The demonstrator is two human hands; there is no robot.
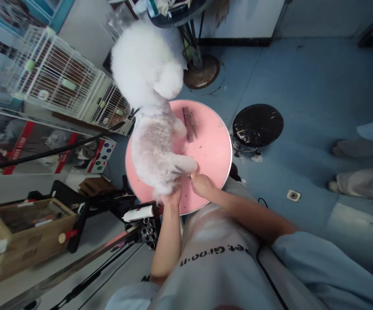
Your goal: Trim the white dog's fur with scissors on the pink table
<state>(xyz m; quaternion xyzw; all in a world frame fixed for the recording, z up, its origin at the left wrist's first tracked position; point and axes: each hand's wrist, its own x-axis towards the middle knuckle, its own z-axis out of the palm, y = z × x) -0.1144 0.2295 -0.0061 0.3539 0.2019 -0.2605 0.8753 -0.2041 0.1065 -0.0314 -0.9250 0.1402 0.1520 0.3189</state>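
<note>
A fluffy white dog (156, 142) stands on a round pink grooming table (209, 125), its body clipped short and its head fur full and round. My left hand (172, 197) is closed against the dog's hindquarters, with the fingertips partly hidden in the fur. Beside the outstretched hind leg (184, 162), my right hand (202, 185) is closed on scissors (180, 173); their thin dark blades point left along the leg's lower side. Near the dog's front leg, a comb (188, 125) and another pair of scissors (193, 122) lie on the table.
A black round stool (257, 125) stands right of the table. White wire cages (66, 82) line the left, above a wooden box (31, 237). A dark strap (54, 148) runs to the dog's neck. Another person's legs (364, 183) show at the right edge.
</note>
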